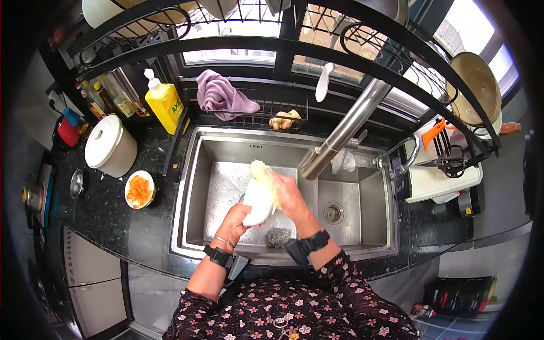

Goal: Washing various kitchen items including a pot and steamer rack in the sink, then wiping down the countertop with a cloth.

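Note:
My left hand grips a white bowl by its near edge, holding it tilted over the large basin of a stainless steel sink. In my right hand is a pale yellow fibrous scrubber, probably a loofah, pressed against the bowl's far and right side. My right fingers are partly hidden behind the scrubber. A dark wire scouring pad lies on the basin floor just below the bowl. Water drops wet the steel around it.
The pull-out faucet slants over the divider between the basins. To the left stand a bowl of orange slices, a lidded white canister and a yellow AXE soap bottle. Scissors lie at right. A black dish rack spans overhead.

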### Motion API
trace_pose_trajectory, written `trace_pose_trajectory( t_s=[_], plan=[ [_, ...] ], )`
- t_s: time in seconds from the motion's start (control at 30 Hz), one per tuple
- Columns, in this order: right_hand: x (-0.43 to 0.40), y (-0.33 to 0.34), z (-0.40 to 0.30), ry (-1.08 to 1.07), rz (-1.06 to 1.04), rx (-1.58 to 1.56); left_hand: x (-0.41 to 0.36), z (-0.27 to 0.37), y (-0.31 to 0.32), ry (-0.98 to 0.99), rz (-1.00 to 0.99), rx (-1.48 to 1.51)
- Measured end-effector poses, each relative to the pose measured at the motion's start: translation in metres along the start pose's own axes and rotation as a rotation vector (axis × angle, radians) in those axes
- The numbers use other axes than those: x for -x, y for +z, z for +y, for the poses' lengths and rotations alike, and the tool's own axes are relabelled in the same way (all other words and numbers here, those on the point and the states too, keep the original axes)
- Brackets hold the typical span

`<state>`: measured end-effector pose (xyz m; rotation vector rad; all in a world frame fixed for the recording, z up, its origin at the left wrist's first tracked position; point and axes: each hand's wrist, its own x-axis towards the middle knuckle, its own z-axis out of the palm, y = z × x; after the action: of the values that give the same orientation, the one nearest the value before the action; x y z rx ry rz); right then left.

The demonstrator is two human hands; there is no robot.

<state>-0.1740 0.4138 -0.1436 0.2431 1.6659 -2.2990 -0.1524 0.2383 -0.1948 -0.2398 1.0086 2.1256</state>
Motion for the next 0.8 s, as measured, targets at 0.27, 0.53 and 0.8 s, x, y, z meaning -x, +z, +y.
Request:
trace_pose_trajectory(
  t_s=[0.27,0.53,0.8],
  plan=[
    [0.005,0.019,0.041,0.033,0.263,-0.156,0.003,0.001,0.011,0.091,0.106,0.168],
    [0.040,0.019,0.065,-0.318,0.349,0.490,-0.026,0.014,0.018,0.485,0.547,0.048],
    [0.059,0.033,0.016,-0.676,0.465,0.724,-0.023,0.020,0.022,0.664,0.677,-0.299]
  ],
)
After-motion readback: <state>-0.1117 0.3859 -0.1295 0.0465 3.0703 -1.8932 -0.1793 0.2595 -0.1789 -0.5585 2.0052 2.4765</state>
